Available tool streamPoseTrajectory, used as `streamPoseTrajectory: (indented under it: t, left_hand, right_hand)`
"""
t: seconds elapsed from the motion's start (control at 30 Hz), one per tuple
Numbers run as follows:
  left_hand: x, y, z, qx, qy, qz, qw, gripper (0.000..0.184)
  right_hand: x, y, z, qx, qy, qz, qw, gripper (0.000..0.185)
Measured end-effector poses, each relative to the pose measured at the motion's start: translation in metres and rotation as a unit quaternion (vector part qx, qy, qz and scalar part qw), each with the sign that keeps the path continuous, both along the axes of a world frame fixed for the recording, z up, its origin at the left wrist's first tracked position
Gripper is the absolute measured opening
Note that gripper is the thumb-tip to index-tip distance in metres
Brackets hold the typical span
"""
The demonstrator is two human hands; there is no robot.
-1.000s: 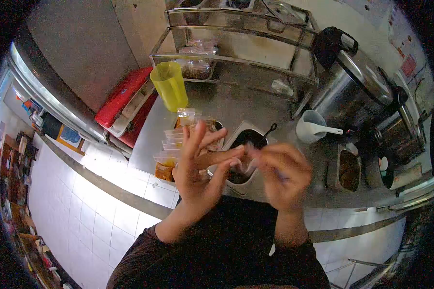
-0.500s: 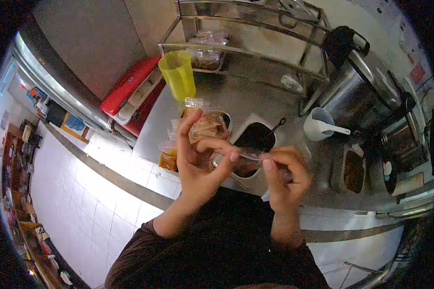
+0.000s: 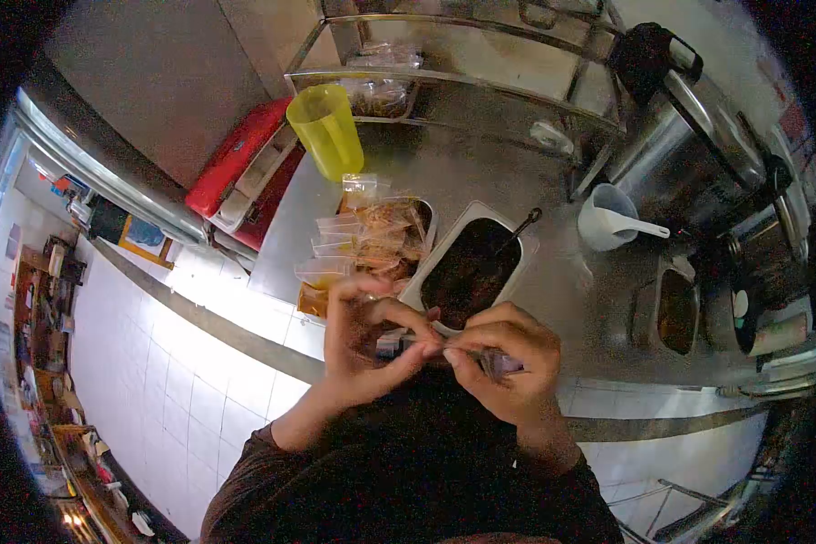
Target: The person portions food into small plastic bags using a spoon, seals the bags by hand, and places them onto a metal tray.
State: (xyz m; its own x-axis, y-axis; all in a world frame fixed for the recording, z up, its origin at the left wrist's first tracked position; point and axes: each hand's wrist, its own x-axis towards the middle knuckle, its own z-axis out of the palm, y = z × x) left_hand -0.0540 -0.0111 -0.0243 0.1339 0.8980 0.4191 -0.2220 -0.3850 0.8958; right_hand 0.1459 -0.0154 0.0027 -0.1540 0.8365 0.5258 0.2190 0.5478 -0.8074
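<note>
Near my body, in front of the counter's edge, my left hand (image 3: 370, 352) and my right hand (image 3: 519, 361) meet, thumb and fingertips pinched at the rim of a small clear plastic bag (image 3: 501, 365). Most of the bag is hidden behind my fingers, and its contents cannot be made out. Just beyond my hands stands a rectangular metal pan (image 3: 524, 265) of dark food, with a dark-handled utensil (image 3: 520, 228) leaning in it. Left of the pan, several filled zip bags (image 3: 372, 243) with orange-brown contents lie overlapped on a tray.
A yellow jug (image 3: 328, 134) and a red box (image 3: 245, 163) stand at the back left. A metal rack (image 3: 480, 80) holds more bags. On the right are a white handled pitcher (image 3: 605, 219), a large steel pot (image 3: 689, 159) and another food pan (image 3: 676, 313).
My hands have come closer together and lower, the right one moving left. The plastic edge stretched between them before is now mostly covered by my fingers. The view has shifted slightly.
</note>
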Motion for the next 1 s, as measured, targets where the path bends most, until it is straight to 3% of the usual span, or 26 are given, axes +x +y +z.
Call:
streamPoseTrajectory:
  t: [0.07, 0.2, 0.27, 0.33, 0.4, 0.5, 0.57, 0.63, 0.67, 0.77, 0.83, 0.87, 0.93, 0.97, 1.0]
  left_hand:
    - [-0.002, 0.003, 0.0, 0.032, 0.02, -0.053, 0.998, 0.067]
    - [-0.009, 0.009, 0.006, 0.044, 0.074, -0.051, 0.995, 0.063]
    - [-0.014, 0.019, 0.002, 0.041, 0.131, 0.026, 0.99, 0.057]
    - [-0.023, 0.047, 0.001, 0.0, 0.089, 0.103, 0.991, 0.049]
    - [-0.03, 0.082, 0.008, 0.051, 0.117, 0.22, 0.967, 0.045]
    - [-0.044, 0.119, 0.005, 0.116, 0.115, 0.287, 0.944, 0.047]
    - [-0.052, 0.131, -0.012, 0.156, 0.092, 0.276, 0.944, 0.044]
    - [-0.073, 0.143, -0.042, 0.17, 0.304, 0.254, 0.902, 0.048]
    - [-0.08, 0.136, -0.051, 0.065, 0.37, 0.194, 0.906, 0.057]
    - [-0.088, 0.116, -0.084, 0.057, 0.41, 0.182, 0.892, 0.052]
    - [-0.086, 0.086, -0.05, 0.044, 0.387, 0.152, 0.908, 0.06]
    - [-0.089, 0.081, -0.057, 0.076, 0.347, 0.157, 0.922, 0.067]
    - [-0.085, 0.061, -0.045, 0.123, 0.285, 0.186, 0.932, 0.061]
    - [-0.073, 0.044, -0.043, 0.068, 0.195, 0.149, 0.967, 0.05]
    - [-0.062, 0.028, -0.014, 0.079, 0.217, 0.11, 0.967, 0.039]
  right_hand:
    - [0.0, -0.001, -0.002, -0.016, -0.008, 0.012, 1.0, 0.013]
    - [0.001, 0.002, -0.008, -0.043, 0.01, 0.029, 0.999, 0.016]
    - [0.001, 0.012, -0.015, -0.002, -0.043, 0.011, 0.999, 0.025]
    - [0.003, 0.014, -0.009, -0.042, -0.041, -0.021, 0.998, 0.033]
    - [0.01, 0.016, -0.01, -0.056, -0.058, -0.064, 0.995, 0.05]
    - [0.016, 0.011, 0.001, -0.105, -0.042, -0.095, 0.989, 0.048]
    - [0.017, 0.011, -0.004, -0.079, -0.019, -0.096, 0.992, 0.044]
    - [0.021, 0.008, -0.008, -0.076, -0.033, -0.1, 0.992, 0.038]
    - [0.023, 0.005, -0.01, -0.074, -0.03, -0.1, 0.992, 0.038]
    - [0.026, 0.006, -0.016, -0.099, -0.01, -0.08, 0.992, 0.031]
    - [0.02, 0.001, -0.012, -0.145, -0.028, -0.111, 0.983, 0.025]
    - [0.016, -0.001, -0.012, -0.131, -0.015, -0.117, 0.984, 0.022]
    - [0.01, -0.005, -0.016, -0.092, -0.007, -0.128, 0.988, 0.023]
    - [0.009, -0.004, -0.019, -0.067, -0.011, -0.139, 0.988, 0.026]
    - [0.004, -0.001, -0.02, -0.059, -0.002, -0.092, 0.994, 0.026]
